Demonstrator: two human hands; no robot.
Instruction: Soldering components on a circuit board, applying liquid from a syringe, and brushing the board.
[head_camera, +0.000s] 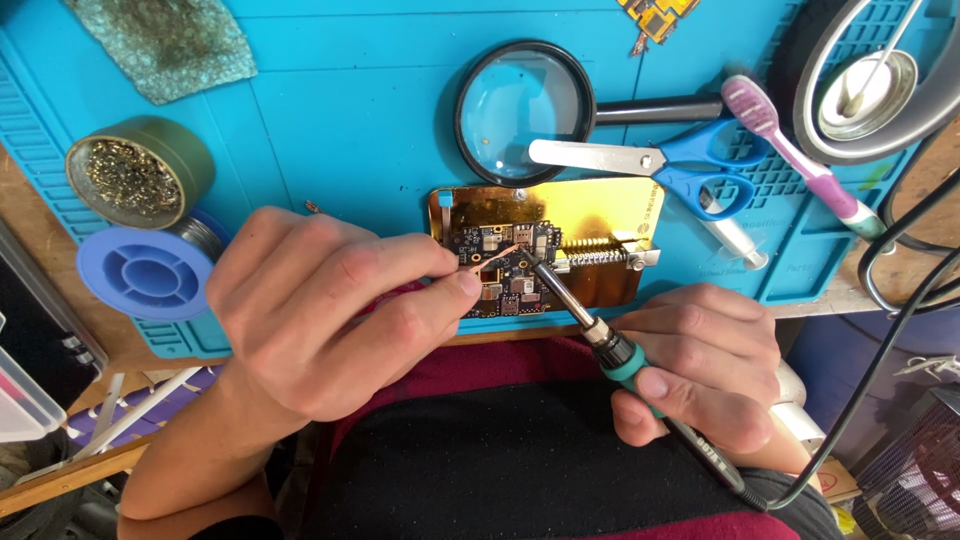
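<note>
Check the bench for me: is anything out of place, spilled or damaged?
Nothing spilled or visibly damaged. One oddity: a toothbrush lies slanted across the handles of the scissors, beside the magnifying glass. The circuit board sits square in its holder.

My left hand (320, 310) is left of the small dark circuit board (505, 270), and its fingers pinch a thin copper braid strip (495, 256) that lies across the board. The board sits in a gold metal clamp holder (600, 215), which lies on the blue silicone work mat (350, 110). My right hand (695, 365) is right of and nearer to me than the board; it holds a soldering iron with teal grip (610, 345), its tip touching the braid. Behind the holder lies a round black-rimmed magnifying glass (522, 108). Right of the magnifying glass lie blue-handled scissors (660, 165) and a pink toothbrush (795, 150). Far left, a round tin of brass wool (135, 175) stands behind a blue plastic solder spool (150, 272).
</note>
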